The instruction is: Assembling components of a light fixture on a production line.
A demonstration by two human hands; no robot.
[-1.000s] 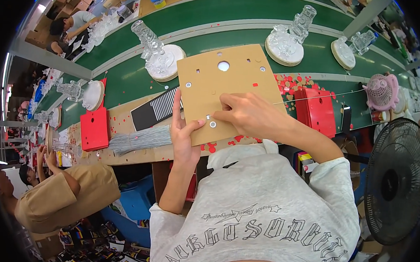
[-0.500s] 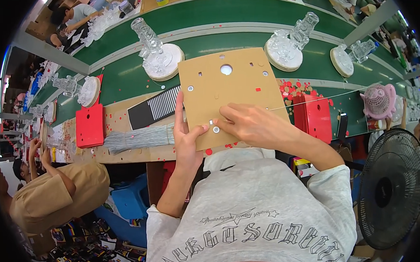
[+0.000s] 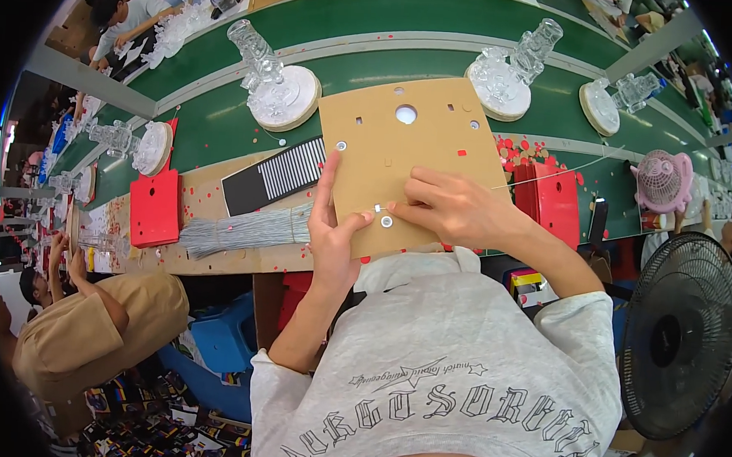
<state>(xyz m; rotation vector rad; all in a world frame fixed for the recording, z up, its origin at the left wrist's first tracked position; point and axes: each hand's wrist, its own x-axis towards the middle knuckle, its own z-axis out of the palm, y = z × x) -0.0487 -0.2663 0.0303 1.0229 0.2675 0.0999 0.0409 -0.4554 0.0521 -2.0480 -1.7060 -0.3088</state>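
A square brown cardboard panel (image 3: 423,161) with a round hole, small slots and metal-rimmed holes is held up in front of my chest. My left hand (image 3: 332,239) grips its left edge, fingers behind and along the edge, thumb pressed on the face beside a small slot near the bottom. My right hand (image 3: 458,207) is closed in a pinch over the lower middle of the panel, fingertips at that slot. A thin grey wire (image 3: 563,170) runs from behind my right fingers off to the upper right. The wire's end at the fingertips is hidden.
A bundle of grey wires (image 3: 246,235) and a black striped panel (image 3: 279,174) lie left. Red panels (image 3: 155,209) stand left, more red panels (image 3: 556,201) right. Clear ornaments on round white bases (image 3: 286,100) line the green belt. A black fan (image 3: 679,336) stands right.
The panel and both hands have shifted slightly right in the picture. The right fingers have drawn more closely together beside the slot, and the wire's far part now bends upward.
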